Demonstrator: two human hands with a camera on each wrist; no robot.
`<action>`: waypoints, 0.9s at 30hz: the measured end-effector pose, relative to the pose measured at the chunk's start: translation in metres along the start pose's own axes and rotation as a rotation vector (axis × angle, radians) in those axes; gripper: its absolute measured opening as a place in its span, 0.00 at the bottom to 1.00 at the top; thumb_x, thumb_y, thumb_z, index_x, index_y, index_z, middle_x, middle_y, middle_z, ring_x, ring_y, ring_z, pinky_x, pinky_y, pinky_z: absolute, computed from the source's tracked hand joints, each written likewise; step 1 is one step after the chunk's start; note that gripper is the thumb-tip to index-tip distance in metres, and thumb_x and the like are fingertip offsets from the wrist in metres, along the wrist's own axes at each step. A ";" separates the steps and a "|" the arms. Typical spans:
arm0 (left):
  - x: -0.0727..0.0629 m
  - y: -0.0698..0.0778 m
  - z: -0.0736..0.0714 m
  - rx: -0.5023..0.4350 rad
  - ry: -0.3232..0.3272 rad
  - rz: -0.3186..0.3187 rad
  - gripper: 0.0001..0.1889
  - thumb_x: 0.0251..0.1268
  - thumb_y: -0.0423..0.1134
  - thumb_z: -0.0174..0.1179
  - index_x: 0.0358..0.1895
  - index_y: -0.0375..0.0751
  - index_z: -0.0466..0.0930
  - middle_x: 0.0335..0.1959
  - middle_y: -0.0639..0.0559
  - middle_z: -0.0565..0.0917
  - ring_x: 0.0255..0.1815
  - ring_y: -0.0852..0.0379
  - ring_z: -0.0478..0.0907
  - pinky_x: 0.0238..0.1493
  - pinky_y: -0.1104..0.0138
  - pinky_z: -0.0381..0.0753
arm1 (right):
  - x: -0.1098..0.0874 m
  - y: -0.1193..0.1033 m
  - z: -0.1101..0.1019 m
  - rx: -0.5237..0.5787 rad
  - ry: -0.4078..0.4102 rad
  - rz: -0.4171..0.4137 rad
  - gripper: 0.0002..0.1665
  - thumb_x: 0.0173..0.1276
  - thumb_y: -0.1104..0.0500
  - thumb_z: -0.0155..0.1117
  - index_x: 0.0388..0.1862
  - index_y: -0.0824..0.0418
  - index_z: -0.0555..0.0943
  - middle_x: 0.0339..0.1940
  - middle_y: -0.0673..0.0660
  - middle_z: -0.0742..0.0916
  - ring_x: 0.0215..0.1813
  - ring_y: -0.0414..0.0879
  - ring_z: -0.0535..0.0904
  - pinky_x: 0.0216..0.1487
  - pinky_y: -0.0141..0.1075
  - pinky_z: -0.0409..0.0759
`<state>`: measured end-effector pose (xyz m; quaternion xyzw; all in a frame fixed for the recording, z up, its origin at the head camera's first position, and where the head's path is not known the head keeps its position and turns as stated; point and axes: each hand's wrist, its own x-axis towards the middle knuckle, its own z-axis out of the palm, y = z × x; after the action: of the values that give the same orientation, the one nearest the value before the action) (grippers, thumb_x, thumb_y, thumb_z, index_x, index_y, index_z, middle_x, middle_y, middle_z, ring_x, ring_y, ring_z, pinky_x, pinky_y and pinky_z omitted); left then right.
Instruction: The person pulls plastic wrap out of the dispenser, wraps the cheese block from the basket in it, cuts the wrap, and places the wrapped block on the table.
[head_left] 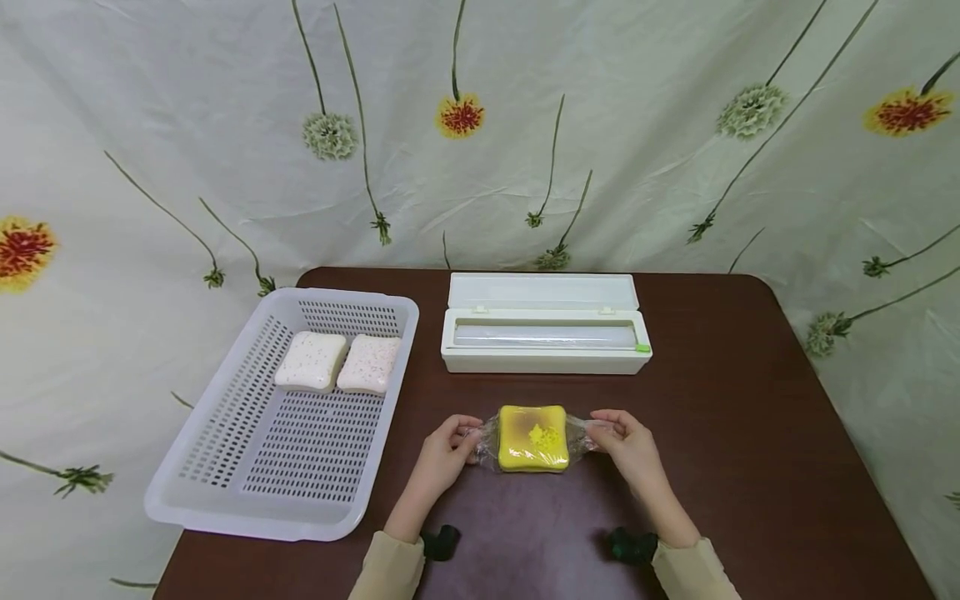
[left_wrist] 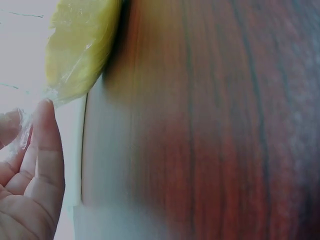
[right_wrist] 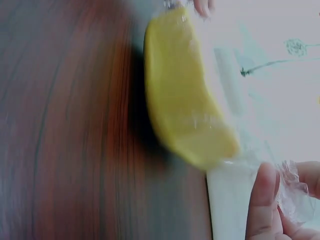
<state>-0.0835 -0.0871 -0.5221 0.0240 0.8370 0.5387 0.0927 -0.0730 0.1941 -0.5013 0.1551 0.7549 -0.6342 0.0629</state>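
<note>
A yellow, square, bread-slice-shaped block (head_left: pixel 532 439) with a brownish patch and bright yellow bits on top is wrapped in clear plastic wrap (head_left: pixel 489 443). My left hand (head_left: pixel 444 454) pinches the gathered wrap on the block's left side. On the opposite side my right hand (head_left: pixel 628 446) pinches the other twisted end. Both wrist views show the block (left_wrist: pixel 82 47) (right_wrist: pixel 182 95) held between the hands, its wrap drawn tight. In the right wrist view, crumpled wrap (right_wrist: pixel 295 192) sits between thumb and fingers.
Behind the hands stands a white wrap dispenser (head_left: pixel 547 364) with its lid raised and a roll inside. At left, a white perforated basket (head_left: pixel 161 500) holds two pale speckled square blocks (head_left: pixel 311 362). All stand on a dark brown table (head_left: pixel 750 433) against a floral cloth (head_left: pixel 637 125).
</note>
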 end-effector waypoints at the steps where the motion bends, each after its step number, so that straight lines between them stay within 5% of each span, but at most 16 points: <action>1: 0.000 0.000 0.000 0.002 0.003 0.003 0.11 0.72 0.36 0.57 0.53 0.36 0.79 0.38 0.42 0.83 0.28 0.58 0.82 0.31 0.68 0.84 | 0.000 -0.001 0.003 0.010 0.001 0.001 0.20 0.68 0.63 0.66 0.56 0.71 0.77 0.43 0.61 0.87 0.33 0.35 0.83 0.42 0.33 0.85; 14: -0.002 0.006 0.004 0.005 0.039 -0.036 0.10 0.72 0.37 0.57 0.50 0.35 0.80 0.40 0.41 0.84 0.29 0.57 0.83 0.31 0.68 0.84 | -0.009 -0.003 0.033 0.071 0.008 -0.016 0.20 0.66 0.61 0.68 0.53 0.71 0.80 0.41 0.60 0.87 0.35 0.38 0.82 0.40 0.32 0.85; 27: -0.002 0.006 0.005 -0.043 0.077 -0.089 0.11 0.73 0.36 0.57 0.51 0.35 0.78 0.38 0.42 0.82 0.30 0.57 0.82 0.32 0.68 0.85 | -0.021 0.003 0.046 -0.247 0.114 -0.208 0.17 0.66 0.57 0.69 0.51 0.65 0.84 0.41 0.60 0.89 0.40 0.45 0.85 0.38 0.27 0.82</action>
<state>-0.0811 -0.0806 -0.5188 -0.0358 0.8284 0.5525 0.0848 -0.0567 0.1461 -0.5062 0.1028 0.8414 -0.5299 -0.0276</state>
